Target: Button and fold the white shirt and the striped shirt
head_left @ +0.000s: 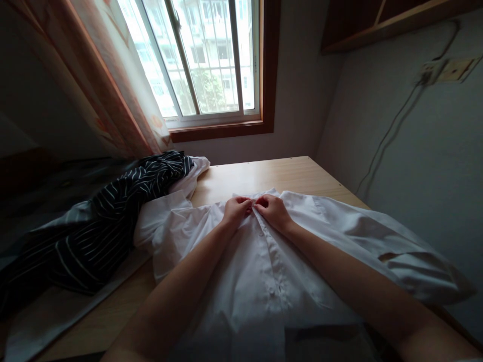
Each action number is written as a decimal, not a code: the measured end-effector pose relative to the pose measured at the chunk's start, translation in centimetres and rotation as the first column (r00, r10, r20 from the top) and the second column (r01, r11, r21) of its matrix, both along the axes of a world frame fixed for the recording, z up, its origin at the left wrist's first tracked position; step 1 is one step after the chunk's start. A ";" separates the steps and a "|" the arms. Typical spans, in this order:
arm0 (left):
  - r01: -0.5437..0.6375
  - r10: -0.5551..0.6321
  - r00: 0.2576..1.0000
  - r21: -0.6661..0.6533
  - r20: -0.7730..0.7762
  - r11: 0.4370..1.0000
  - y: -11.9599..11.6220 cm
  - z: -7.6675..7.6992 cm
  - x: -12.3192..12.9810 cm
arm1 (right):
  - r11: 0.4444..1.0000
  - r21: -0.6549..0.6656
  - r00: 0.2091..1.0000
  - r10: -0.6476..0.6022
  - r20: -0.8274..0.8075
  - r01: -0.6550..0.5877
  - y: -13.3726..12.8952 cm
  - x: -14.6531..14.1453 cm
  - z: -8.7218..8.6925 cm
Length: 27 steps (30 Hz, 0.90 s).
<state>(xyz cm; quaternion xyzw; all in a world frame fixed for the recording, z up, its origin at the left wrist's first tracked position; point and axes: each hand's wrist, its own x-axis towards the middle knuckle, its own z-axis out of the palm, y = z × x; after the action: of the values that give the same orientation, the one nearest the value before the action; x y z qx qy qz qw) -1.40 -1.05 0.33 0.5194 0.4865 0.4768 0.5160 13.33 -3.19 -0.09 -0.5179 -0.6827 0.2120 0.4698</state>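
A white button-up shirt (234, 281) lies spread over the table, its collar (273, 192) toward the window and its sleeves out to both sides. Just below the collar, my left hand (237, 210) pinches the shirt's front edge. My right hand (273, 211) is closed on the same front, its fingertips almost meeting those of the left. The fingers hide whatever button or buttonhole is between them. Down the middle runs the button placket (269, 246), with small buttons showing along it.
Black clothing with white stripes (124, 201) is heaped at the left, over more pale cloth. The wooden table (256, 173) reaches toward the window (204, 60). A curtain (124, 80) hangs at the left; a cable (388, 130) runs down the right wall from a socket (433, 70).
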 end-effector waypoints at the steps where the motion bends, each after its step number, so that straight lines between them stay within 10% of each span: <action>1: -0.001 0.001 1.000 0.000 0.011 1.000 0.0 0.0 0.0 | 1.000 0.013 1.000 0.004 -0.001 -0.004 0.0 0.0 -0.1; 27: -0.029 0.049 0.964 -0.082 0.260 0.996 -0.8 0.8 0.4 | 0.994 -0.024 0.929 0.093 -0.358 -0.109 -0.1 0.7 -1.4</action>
<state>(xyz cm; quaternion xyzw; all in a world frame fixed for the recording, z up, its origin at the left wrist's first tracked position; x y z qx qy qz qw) -1.05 -1.80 1.16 0.4218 0.4425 0.5318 0.5861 14.03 -3.25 -1.52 -0.4454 -0.6072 0.3409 0.5627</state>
